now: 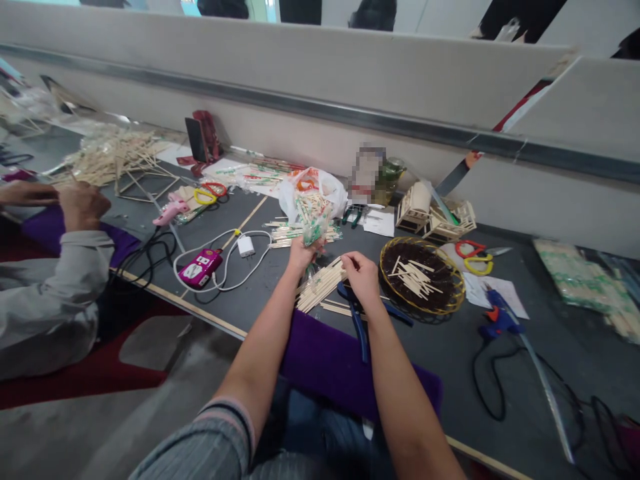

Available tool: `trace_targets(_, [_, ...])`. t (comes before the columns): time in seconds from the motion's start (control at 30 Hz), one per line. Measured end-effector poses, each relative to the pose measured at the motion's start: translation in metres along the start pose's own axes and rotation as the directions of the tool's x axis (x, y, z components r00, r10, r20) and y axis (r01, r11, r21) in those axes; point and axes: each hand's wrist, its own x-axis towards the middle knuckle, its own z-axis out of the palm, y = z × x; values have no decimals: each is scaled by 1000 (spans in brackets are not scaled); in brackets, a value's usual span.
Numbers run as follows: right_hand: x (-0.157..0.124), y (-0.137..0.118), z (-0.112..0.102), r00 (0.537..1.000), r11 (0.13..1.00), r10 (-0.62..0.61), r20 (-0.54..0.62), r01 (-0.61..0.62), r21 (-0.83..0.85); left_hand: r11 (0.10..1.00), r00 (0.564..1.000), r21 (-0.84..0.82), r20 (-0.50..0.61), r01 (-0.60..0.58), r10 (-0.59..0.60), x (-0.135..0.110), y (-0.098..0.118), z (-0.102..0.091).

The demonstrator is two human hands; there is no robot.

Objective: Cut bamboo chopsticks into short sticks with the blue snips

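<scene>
My left hand (303,255) is closed around the bottom of a clear packet of wooden sticks (313,219), held upright above the grey table (240,293). My right hand (361,276) pinches one end of a loose bundle of bare wooden sticks (320,285) lying on the table just below the packet. Under my right wrist lie blue-handled pliers (358,323). To the right of that hand stands a round wire basket (421,275) holding several short cut sticks.
A co-worker's hands (75,203) rest at the left by a heap of sticks (107,157). A pink power bank (200,267) with white charger, scissors (207,195), a white bag (313,189), small stick houses (434,215), a blue glue gun (497,320) and purple cloth (345,367) surround me.
</scene>
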Motion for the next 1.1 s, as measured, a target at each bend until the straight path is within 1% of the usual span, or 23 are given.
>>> trace_targets(0.1, [0, 0, 0, 1000, 1000, 5, -9, -5, 10, 992, 998, 107, 10, 64, -65, 1, -8, 0])
trace_targets(0.17, [0, -1, 1, 1000, 999, 5, -29, -3, 45, 983, 997, 170, 20, 73, -77, 2, -11, -2])
trace_targets(0.23, [1, -2, 1, 997, 989, 26, -69, -16, 145, 976, 999, 216, 39, 7, -16, 3, -9, -6])
trace_targets(0.3, [3, -3, 0, 988, 953, 92, -123, -51, 300, 961, 994, 259, 74, -99, 83, 4, -4, -12])
trace_targets(0.33, [5, -4, -1, 980, 923, 135, -149, -69, 380, 949, 986, 278, 104, -152, 127, 3, 0, -15])
trace_targets(0.4, [7, -5, -5, 961, 853, 204, -188, -80, 515, 918, 963, 326, 216, -225, 159, 1, 8, -19])
trace_targets(0.47, [10, -7, -10, 950, 788, 238, -201, -69, 612, 901, 927, 351, 354, -254, 123, -3, 15, -22])
trace_targets(0.53, [11, -10, -14, 945, 737, 260, -197, -62, 673, 902, 888, 359, 457, -239, 53, -8, 21, -22])
trace_targets(0.63, [11, -14, -20, 924, 696, 301, -236, -43, 717, 913, 855, 366, 517, -178, -41, -14, 30, -21])
trace_targets(0.77, [11, -18, -35, 870, 654, 355, -342, 31, 756, 928, 820, 356, 561, -115, -114, -16, 37, -26])
trace_targets(0.83, [11, -18, -48, 830, 635, 385, -404, 79, 768, 929, 828, 358, 547, -96, -126, -15, 38, -32])
trace_targets(0.9, [11, -16, -64, 767, 631, 416, -488, 144, 762, 929, 838, 361, 529, -78, -135, -13, 37, -39])
trace_targets(0.93, [11, -15, -72, 731, 639, 425, -534, 175, 749, 930, 830, 362, 538, -69, -148, -12, 37, -42])
trace_targets(1.03, [9, -9, -92, 640, 683, 419, -644, 246, 688, 912, 765, 408, 601, -48, -229, -10, 33, -52])
trace_targets(1.07, [9, -7, -97, 611, 691, 420, -671, 264, 673, 898, 750, 438, 607, -42, -261, -9, 31, -54])
trace_targets(1.1, [9, -5, -100, 584, 691, 428, -690, 281, 667, 885, 746, 464, 601, -34, -286, -9, 30, -55])
